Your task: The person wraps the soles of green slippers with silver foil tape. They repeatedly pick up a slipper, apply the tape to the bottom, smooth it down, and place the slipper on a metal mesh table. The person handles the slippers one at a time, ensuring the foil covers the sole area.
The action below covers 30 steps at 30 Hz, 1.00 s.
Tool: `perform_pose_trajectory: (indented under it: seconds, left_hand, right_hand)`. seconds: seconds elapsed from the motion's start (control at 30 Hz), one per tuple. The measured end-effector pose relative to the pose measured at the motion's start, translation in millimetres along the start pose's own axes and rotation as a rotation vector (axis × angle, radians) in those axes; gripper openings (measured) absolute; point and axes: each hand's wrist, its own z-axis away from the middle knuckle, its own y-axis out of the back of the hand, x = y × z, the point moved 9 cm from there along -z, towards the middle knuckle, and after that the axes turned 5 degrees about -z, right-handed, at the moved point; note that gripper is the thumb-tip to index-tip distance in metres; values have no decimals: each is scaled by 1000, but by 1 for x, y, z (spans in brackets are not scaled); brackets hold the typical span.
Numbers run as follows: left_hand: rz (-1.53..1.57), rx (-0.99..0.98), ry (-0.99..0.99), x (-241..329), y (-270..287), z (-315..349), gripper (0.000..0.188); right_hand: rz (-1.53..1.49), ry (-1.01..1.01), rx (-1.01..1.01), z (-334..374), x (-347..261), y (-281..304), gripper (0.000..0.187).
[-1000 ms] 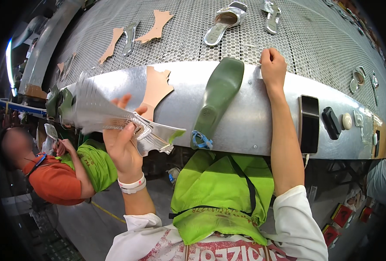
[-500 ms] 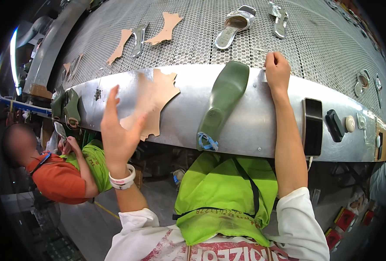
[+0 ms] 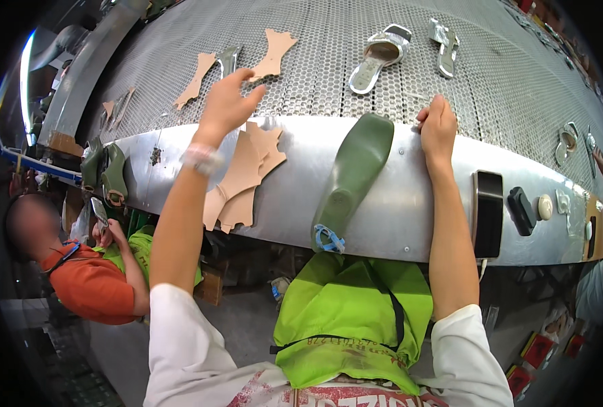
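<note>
My left hand (image 3: pixel 230 105) reaches over the mesh surface, fingers apart and nothing in them. It is beside a narrow insole (image 3: pixel 229 60) with a silvery edge and a tan cut-out piece (image 3: pixel 274 53). Below that wrist, several tan cut-out pieces (image 3: pixel 241 178) overlap on the metal ledge. A green shoe last (image 3: pixel 357 159) lies tilted across the ledge in front of me, with blue tape (image 3: pixel 330 239) at its near end. Right of the last, my right hand (image 3: pixel 440 134) is closed at the mesh edge. What its fingers hold, if anything, is hidden.
A silver slide sandal (image 3: pixel 381 57) and a silver-edged insole (image 3: pixel 445 47) lie on the mesh (image 3: pixel 315 74). A phone (image 3: pixel 488 214) and a black case (image 3: pixel 521 209) lie on the ledge at right. At left sits a co-worker (image 3: pixel 91 278), near two green lasts (image 3: pixel 113 173).
My left hand has moved forward from the ledge to the mesh. The tan piece that was blurred beside it now lies on the others. My right hand has turned slightly.
</note>
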Motion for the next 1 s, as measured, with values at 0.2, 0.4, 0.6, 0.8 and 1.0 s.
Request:
perform_pose_trajectory:
  seconds: [0.2, 0.4, 0.6, 0.8, 1.0]
  left_hand:
    - [-317, -196, 291, -59, -93, -92, 73]
    - [-385, -129, 503, -59, -92, -104, 79]
    - [-332, -152, 659, -204, -90, -82, 79]
    - [-99, 41, 648, -120, -43, -67, 55]
    - [1480, -447, 332, 24, -22, -31, 34]
  right_hand:
    - [44, 108, -24, -2, 0, -13, 39]
    - [135, 123, -39, 1, -4, -14, 43]
    - [223, 150, -36, 11, -10, -43, 39]
    - [69, 131, 11, 9, -6, -25, 25]
    - [-683, -155, -418, 58, -70, -72, 45]
